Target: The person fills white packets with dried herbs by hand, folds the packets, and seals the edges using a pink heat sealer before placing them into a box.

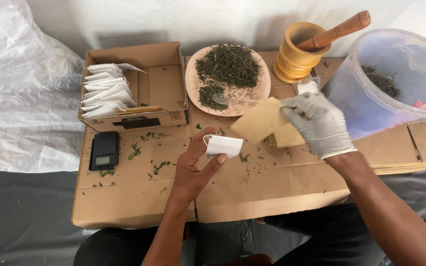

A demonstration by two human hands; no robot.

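while left hand point(193, 170) pinches sachet point(224, 146)

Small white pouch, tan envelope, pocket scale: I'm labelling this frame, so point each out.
small white pouch point(224, 146), head view, middle of its front.
tan envelope point(260, 124), head view, bare face.
pocket scale point(104, 149), head view, black lid.

Back left, a cardboard box point(161, 81) holds a row of white packets point(105, 91). Just beside it, a pink plate point(193, 81) carries dried green herbs point(229, 65). A wooden mortar point(296, 59) with its pestle point(338, 30) stands near a translucent plastic tub point(395, 79). A black pocket scale point(104, 150) lies below the box.
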